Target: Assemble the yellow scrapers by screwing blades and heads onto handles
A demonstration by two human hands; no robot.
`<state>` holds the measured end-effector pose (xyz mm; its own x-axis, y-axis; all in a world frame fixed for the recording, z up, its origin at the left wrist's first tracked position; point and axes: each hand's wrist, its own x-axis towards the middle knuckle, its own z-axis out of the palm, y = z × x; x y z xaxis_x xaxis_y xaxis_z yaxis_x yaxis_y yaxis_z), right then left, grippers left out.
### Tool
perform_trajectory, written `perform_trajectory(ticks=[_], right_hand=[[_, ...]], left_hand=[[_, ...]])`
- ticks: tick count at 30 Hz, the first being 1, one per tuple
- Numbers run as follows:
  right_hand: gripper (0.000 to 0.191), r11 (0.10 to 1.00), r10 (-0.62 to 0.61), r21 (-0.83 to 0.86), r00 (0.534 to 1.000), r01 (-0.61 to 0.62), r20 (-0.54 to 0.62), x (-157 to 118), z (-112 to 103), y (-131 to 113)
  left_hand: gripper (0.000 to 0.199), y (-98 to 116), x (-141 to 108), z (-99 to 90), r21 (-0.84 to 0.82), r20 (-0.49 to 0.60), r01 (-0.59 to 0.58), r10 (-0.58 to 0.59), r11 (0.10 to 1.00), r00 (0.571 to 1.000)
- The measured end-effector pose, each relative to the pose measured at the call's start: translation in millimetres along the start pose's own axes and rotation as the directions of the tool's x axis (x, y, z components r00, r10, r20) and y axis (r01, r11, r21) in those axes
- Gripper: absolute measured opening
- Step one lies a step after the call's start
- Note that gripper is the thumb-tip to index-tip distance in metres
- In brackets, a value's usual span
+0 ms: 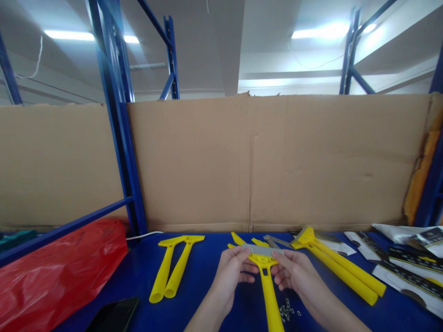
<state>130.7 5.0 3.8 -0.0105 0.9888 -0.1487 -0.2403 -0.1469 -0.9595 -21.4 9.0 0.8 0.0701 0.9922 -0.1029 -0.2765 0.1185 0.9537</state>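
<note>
Both hands hold a yellow scraper [269, 295] in front of me, its head up and its handle pointing towards me. A flat grey metal plate [262, 250] lies across the head. My left hand [229, 274] pinches the plate's left end, thumb on top and fingers under the head. Gripping the right end the same way is my right hand [298, 272]. Just beyond my hands lie small yellow parts [238, 239], partly covered by my left hand. Small metal screws [286, 310] are scattered on the blue tabletop to the right of the handle.
Two yellow scraper handles [176, 272] lie to the left, and more yellow scrapers [341, 272] lie to the right. Black-and-white packages [411, 281] pile up at far right. A red plastic bag [86, 272] and black phone [114, 317] are at left. Cardboard [194, 161] walls the back.
</note>
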Motion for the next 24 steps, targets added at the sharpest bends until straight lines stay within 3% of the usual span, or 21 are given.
perform_trajectory(ticks=[13, 20, 24], right_hand=[[0.018, 1.000, 0.014, -0.001, 1.000, -0.014, 0.011, -4, 0, 0], [0.034, 0.991, 0.109, -0.077, 0.993, -0.106, 0.035, -11, 9, 4], [0.048, 0.975, 0.221, -0.066, 0.966, -0.213, 0.133, -14, 17, 12]], left_hand=[[0.028, 2, -1, 1.3, 0.003, 0.005, -0.069, 0.069, 0.998, 0.998], [0.030, 1, 1, 2.9, -0.063, -0.014, -0.086, 0.086, 0.994, 0.996], [0.035, 0, -2, 5.8, -0.047, -0.005, -0.108, 0.108, 0.993, 0.994]])
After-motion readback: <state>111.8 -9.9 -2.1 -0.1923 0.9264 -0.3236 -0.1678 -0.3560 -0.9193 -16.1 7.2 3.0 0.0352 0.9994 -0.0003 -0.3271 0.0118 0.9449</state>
